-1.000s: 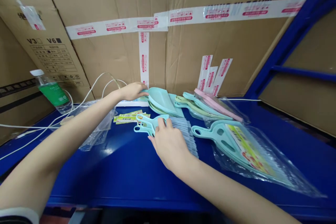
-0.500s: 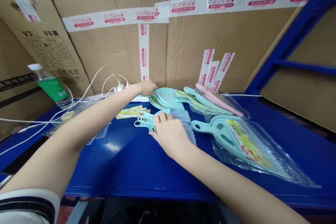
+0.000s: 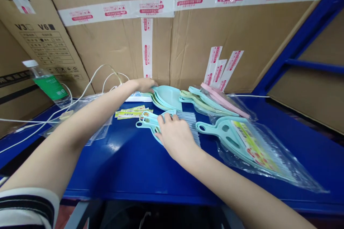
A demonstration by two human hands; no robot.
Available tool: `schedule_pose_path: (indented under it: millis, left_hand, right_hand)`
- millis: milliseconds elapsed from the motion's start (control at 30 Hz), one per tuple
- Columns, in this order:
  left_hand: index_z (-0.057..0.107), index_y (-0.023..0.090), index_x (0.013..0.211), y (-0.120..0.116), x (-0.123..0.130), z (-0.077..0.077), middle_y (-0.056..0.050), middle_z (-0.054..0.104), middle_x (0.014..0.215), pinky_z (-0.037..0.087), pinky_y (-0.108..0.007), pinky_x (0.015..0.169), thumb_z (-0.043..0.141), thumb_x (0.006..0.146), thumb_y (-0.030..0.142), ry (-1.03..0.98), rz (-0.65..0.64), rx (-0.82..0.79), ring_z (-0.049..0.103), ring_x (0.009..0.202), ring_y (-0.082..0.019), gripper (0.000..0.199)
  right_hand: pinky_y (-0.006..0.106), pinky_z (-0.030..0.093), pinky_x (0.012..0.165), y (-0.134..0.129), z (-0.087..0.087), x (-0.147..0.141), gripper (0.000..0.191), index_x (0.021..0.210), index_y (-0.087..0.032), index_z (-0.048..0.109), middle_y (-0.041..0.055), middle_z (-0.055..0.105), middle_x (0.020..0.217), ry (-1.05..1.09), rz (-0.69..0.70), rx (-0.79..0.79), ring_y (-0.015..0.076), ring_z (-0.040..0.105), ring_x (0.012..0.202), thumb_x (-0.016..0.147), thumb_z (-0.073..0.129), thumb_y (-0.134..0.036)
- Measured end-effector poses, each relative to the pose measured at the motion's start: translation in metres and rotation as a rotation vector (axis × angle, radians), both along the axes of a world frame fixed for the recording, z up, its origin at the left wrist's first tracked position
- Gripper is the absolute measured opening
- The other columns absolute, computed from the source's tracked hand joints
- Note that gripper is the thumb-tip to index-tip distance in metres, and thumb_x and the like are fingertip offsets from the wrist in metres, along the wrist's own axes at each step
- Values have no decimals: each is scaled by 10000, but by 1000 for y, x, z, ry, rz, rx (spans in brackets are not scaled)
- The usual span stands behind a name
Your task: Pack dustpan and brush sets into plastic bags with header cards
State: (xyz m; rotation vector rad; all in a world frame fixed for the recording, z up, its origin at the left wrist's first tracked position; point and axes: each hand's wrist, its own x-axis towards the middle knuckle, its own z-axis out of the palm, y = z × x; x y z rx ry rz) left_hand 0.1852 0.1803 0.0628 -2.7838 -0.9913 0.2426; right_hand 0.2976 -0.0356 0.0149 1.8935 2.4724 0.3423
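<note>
My right hand [image 3: 177,134] lies over a small stack of light-blue hand brushes [image 3: 148,121], fingers curled round the body. Their holed handles point left, and pale bristles [image 3: 189,117] stick out on the right. Farther back, my left hand [image 3: 146,84] is closed at the left end of a stack of dustpans [image 3: 170,96], light blue on top with green beneath. Its fingertips are partly hidden. To the right lies a light-blue brush and dustpan set [image 3: 228,134] in a clear bag with a yellow label card.
Bagged green, blue and pink sets [image 3: 215,98] are piled at the back right. Yellow label cards [image 3: 131,112] lie left of the brushes. Farther left are a white power strip [image 3: 138,97], cables, plastic bags and a bottle [image 3: 51,86]. A cardboard wall [image 3: 115,50] closes the back.
My left hand has moved slightly left along the dustpans, and the stack sits a little farther left. My right hand stays on the brushes. The view has shifted slightly.
</note>
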Motion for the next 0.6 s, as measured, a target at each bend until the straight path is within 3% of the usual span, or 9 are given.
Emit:
schedule_pose_path:
  millis: [367,500,600]
  left_hand:
    - [599,142,1223,-11,2,10,-125,663,1215,437,-278,914,567,845,173,122,102,42,606,1099,-229,381]
    - [594,116,1213,-30,2,9,-164,604,1282,401,-354,989,542,840,141,125,154,130,543,1197,-286,377]
    - [525,95,1298,-57,-3,8,-189,539,1345,343,-408,1055,472,880,123,100,134,195,472,1278,-314,422]
  right_hand:
    - [330,480,681,2,2,2,373,1194,-83,597,195,724,971,3,21,-4,286,659,946,933,563,-346]
    - [357,486,734,3,5,5,324,1135,-82,635,193,728,967,25,41,8,299,646,993,969,488,-318]
    - [370,488,760,0,6,6,297,1102,-80,648,194,727,970,28,41,26,301,645,997,979,460,-275]
